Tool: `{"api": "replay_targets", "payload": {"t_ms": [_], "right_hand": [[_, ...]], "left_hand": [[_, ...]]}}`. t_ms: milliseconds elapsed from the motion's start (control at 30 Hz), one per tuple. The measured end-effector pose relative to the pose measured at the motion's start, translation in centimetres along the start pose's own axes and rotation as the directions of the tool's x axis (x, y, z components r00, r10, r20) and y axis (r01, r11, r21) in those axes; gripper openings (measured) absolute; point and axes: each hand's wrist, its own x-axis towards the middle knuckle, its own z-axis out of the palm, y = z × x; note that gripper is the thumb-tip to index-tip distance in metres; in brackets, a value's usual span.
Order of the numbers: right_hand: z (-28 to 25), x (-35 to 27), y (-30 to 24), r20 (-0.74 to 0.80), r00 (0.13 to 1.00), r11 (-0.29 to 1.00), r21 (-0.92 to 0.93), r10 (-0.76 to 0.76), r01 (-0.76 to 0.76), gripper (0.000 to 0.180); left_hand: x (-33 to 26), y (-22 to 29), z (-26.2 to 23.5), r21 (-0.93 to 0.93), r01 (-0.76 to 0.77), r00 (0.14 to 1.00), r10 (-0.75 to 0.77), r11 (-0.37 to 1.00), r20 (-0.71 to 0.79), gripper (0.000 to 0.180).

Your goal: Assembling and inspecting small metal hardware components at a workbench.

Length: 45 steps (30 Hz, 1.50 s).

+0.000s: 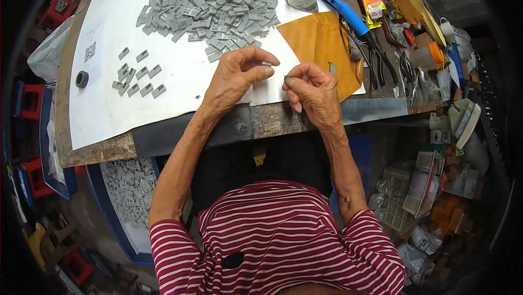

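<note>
My left hand (237, 74) hovers over the near edge of the white sheet (180, 77), pinching a small grey plastic piece (267, 65) between thumb and forefinger. My right hand (311, 89) is close beside it, thumb and forefinger pinched on a tiny dark part (285, 81) that is too small to identify. The two hands' fingertips are a few centimetres apart. A large heap of grey plastic pieces (210, 4) lies at the far side of the sheet. Several of the same pieces (137, 77) sit in neat rows to the left.
A brown envelope (321, 44) lies right of the hands. A blue-handled tool (340, 4), pliers (381, 61) and clutter crowd the bench's right end. A small black ring (81, 79) sits at the left. A blue bin (131, 186) of grey pieces stands below the bench.
</note>
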Motion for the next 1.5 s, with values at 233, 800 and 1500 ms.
{"api": "replay_targets", "payload": {"t_ms": [233, 800, 1500], "right_hand": [[-0.2, -0.1, 0.0, 0.003, 1.0, 0.998, 0.063, -0.017, 0.017, 0.006], [-0.6, 0.1, 0.1, -0.007, 1.0, 0.998, 0.06, -0.01, 0.01, 0.012], [-0.6, 0.2, -0.8, 0.069, 0.996, 0.959, -0.282, 0.059, -0.037, 0.009]], "left_hand": [[0.0, 0.0, 0.1, -0.001, -0.049, 0.995, 0.049, 0.999, 0.091, 0.024], [-0.1, 0.0, 0.0, 0.081, 0.066, 0.987, -0.077, 0.995, 0.138, 0.029], [-0.3, 0.0, 0.4, 0.164, 0.042, 0.988, -0.065, 0.986, 0.138, 0.013]]}}
